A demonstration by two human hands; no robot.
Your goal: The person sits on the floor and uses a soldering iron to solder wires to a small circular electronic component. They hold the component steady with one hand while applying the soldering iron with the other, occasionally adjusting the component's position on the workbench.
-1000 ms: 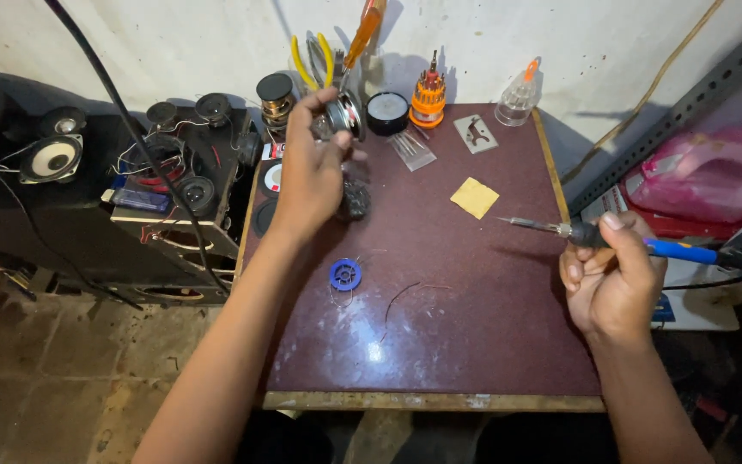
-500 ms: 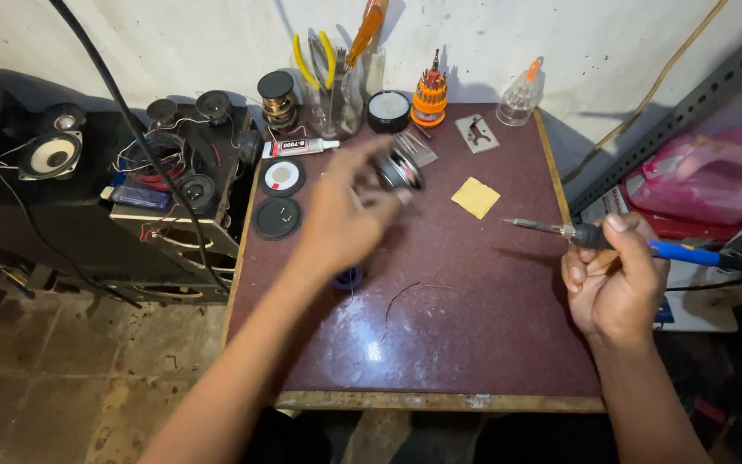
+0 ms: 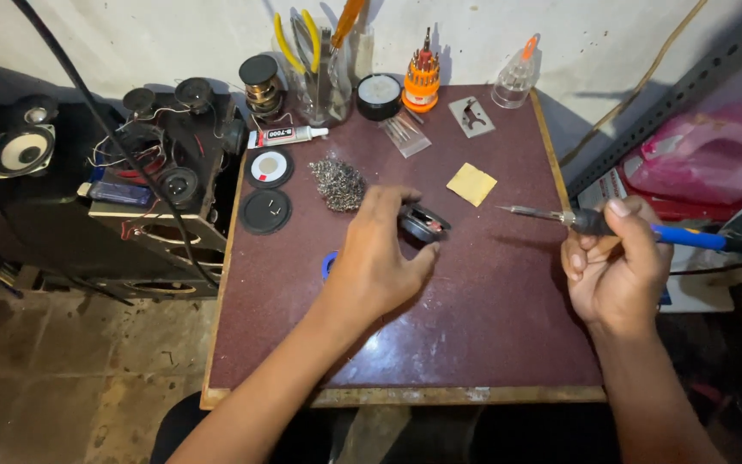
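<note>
My left hand (image 3: 381, 253) is over the middle of the dark red table (image 3: 491, 335), gripping a small black round part (image 3: 424, 222) with a reddish inside. Half hidden under that hand lies a small blue ring (image 3: 328, 262). My right hand (image 3: 613, 268) hovers at the table's right edge and holds a soldering iron (image 3: 594, 222) with a blue handle, its metal tip pointing left. A yellow sponge pad (image 3: 471, 184) lies between the two hands, farther back. A heap of metal wool (image 3: 339, 182) sits just behind my left hand.
Along the back stand a jar of pliers (image 3: 319, 73), an orange screwdriver set (image 3: 422, 76), a black round tin (image 3: 379, 94), a clear bottle (image 3: 515, 79) and a glue tube (image 3: 287, 135). Two black discs (image 3: 266, 191) lie left. Speakers (image 3: 26, 146) and wires sit beside the table.
My left hand has come back from the jar at the table's rear to the middle, carrying the small black part. The right hand with the soldering iron has barely moved.
</note>
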